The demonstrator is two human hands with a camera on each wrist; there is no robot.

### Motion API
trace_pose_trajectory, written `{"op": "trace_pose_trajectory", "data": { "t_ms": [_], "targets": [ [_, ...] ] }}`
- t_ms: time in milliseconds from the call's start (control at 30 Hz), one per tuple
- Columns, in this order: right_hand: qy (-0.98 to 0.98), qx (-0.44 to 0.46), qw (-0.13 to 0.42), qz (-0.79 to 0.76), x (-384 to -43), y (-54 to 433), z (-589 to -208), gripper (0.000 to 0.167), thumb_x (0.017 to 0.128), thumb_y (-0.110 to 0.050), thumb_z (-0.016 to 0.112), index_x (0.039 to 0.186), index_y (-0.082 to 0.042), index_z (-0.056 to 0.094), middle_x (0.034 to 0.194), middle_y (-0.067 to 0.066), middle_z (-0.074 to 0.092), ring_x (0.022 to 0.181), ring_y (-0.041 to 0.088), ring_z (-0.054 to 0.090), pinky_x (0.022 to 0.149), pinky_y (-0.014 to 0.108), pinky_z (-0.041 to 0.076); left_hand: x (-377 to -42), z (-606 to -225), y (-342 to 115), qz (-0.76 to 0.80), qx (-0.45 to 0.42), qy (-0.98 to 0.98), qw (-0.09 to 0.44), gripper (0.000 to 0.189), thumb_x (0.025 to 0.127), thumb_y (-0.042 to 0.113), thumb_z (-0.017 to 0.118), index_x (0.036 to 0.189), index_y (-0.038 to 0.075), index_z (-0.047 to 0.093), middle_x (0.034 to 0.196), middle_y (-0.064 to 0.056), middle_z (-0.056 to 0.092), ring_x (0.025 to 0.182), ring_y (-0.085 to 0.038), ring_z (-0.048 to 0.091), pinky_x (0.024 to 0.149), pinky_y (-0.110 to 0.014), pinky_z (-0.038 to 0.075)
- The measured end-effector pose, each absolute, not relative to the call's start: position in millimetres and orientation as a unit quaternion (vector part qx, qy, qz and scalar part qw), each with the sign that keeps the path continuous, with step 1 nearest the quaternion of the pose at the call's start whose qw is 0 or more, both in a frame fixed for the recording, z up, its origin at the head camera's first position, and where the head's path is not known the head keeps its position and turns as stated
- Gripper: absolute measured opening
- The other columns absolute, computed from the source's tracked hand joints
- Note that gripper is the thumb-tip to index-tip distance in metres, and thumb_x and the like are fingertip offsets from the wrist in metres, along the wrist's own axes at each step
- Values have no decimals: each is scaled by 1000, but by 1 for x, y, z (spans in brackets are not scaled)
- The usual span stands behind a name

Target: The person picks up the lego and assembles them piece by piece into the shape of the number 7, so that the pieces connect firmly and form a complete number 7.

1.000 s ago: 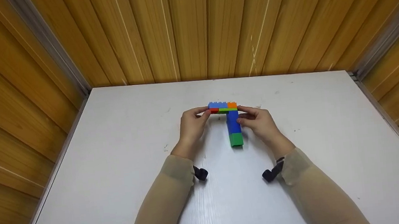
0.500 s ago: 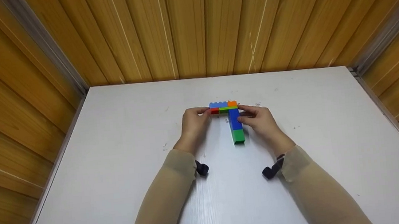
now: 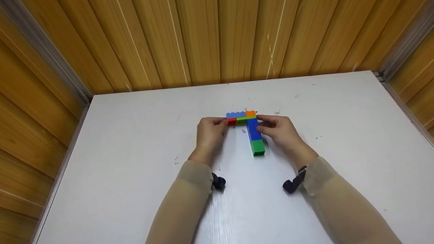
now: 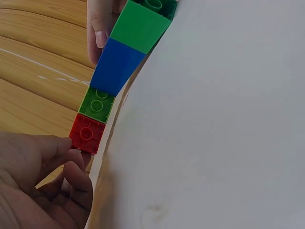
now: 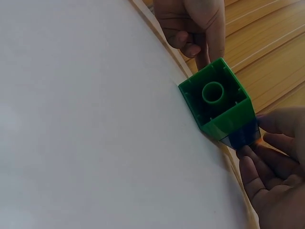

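A toy-block assembly lies on its side, joined in an angled shape. Its far arm shows a light blue block [image 3: 236, 115], an orange block [image 3: 250, 113], a red block [image 3: 232, 121] and a light green block [image 3: 242, 121]. Toward the person runs a blue block [image 3: 254, 129] ending in a green block [image 3: 258, 147], whose hollow underside faces the right wrist camera. My left hand [image 3: 209, 135] pinches the red-block end between thumb and fingers. With thumb and fingers, my right hand [image 3: 280, 131] grips the assembly at the blue block and the corner.
The white tabletop [image 3: 132, 154] carries small dark marks. Wood-patterned panels [image 3: 200, 32] rise behind it and at both sides. Each wrist wears a black camera mount, such as the left wrist mount [image 3: 218, 181].
The near green end of the assembly has swung slightly away and shows more of its hollow underside. Both hands keep their hold, and the head view has shifted a little.
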State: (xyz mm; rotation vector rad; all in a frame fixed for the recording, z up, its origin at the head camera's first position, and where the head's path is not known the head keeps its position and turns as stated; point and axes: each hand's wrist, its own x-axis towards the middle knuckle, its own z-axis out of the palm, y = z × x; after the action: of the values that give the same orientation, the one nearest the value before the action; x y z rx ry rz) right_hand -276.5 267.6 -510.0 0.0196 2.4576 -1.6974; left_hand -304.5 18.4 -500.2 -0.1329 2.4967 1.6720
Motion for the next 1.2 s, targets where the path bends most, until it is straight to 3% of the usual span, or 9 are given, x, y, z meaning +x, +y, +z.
{"op": "trace_pose_trajectory", "data": {
  "t_ms": [100, 200, 300, 400, 533, 700, 800, 1033, 1200],
  "targets": [
    [821, 6, 79, -565, -277, 266, -511, 51, 111, -14, 73, 161, -11, 63, 163, 15, 66, 151, 32, 63, 125, 37, 54, -306, -502, 17, 554, -42, 829, 67, 26, 113, 21, 71, 130, 7, 85, 135, -9, 82, 133, -24, 71, 118, -41, 60],
    [821, 5, 78, -565, -277, 265, -513, 51, 111, -14, 73, 161, -9, 63, 162, 17, 66, 150, 33, 63, 124, 33, 55, -306, -504, 16, 552, -46, 830, 74, 26, 113, 22, 71, 130, 8, 85, 128, -7, 83, 112, -19, 72, 97, -31, 65],
    [820, 4, 77, -566, -277, 264, -515, 52, 111, -14, 73, 161, -8, 62, 161, 18, 67, 149, 33, 64, 122, 30, 56, -307, -506, 13, 555, -49, 826, 85, 26, 113, 22, 71, 130, 8, 85, 112, -6, 83, 87, -13, 69, 72, -24, 60],
    [818, 5, 81, -569, -278, 262, -516, 52, 111, -14, 73, 162, -9, 62, 162, 17, 66, 150, 33, 63, 123, 32, 55, -308, -507, 10, 570, -53, 814, 103, 26, 114, 22, 70, 130, 9, 85, 92, -5, 77, 68, -12, 63, 58, -21, 52],
    [820, 6, 85, -565, -280, 264, -516, 51, 111, -16, 73, 161, -9, 62, 162, 17, 66, 151, 33, 62, 128, 40, 52, -309, -509, 8, 596, -44, 792, 121, 26, 113, 20, 70, 132, 6, 83, 86, -6, 73, 66, -12, 63, 58, -21, 55],
    [817, 12, 91, -569, -282, 266, -517, 51, 111, -19, 73, 160, -11, 64, 163, 16, 65, 154, 33, 60, 132, 46, 48, -306, -506, 5, 621, -43, 769, 148, 29, 114, 19, 69, 139, 7, 79, 96, -9, 75, 71, -15, 68, 65, -24, 63],
    [815, 14, 87, -572, -283, 266, -518, 49, 112, -19, 73, 160, -10, 65, 162, 17, 66, 153, 32, 62, 130, 41, 51, -304, -506, 1, 634, -43, 759, 143, 32, 114, 21, 69, 141, 7, 78, 106, -12, 77, 71, -15, 70, 65, -25, 65],
    [822, 15, 9, -570, -287, 271, -514, 42, 111, -17, 72, 150, -5, 71, 150, 21, 72, 123, 19, 70, 95, 12, 59, -294, -502, -13, 642, -25, 762, 82, 34, 112, 27, 69, 134, 3, 78, 126, -18, 78, 71, -16, 70, 61, -27, 62],
    [832, 24, -36, -553, -284, 282, -505, 41, 112, -17, 68, 149, -2, 71, 150, 21, 71, 116, 17, 66, 87, 14, 57, -285, -491, -34, 591, 4, 805, 49, 45, 111, 42, 65, 133, 6, 80, 129, -11, 78, 83, -25, 74, 68, -36, 63]
  ]
}}
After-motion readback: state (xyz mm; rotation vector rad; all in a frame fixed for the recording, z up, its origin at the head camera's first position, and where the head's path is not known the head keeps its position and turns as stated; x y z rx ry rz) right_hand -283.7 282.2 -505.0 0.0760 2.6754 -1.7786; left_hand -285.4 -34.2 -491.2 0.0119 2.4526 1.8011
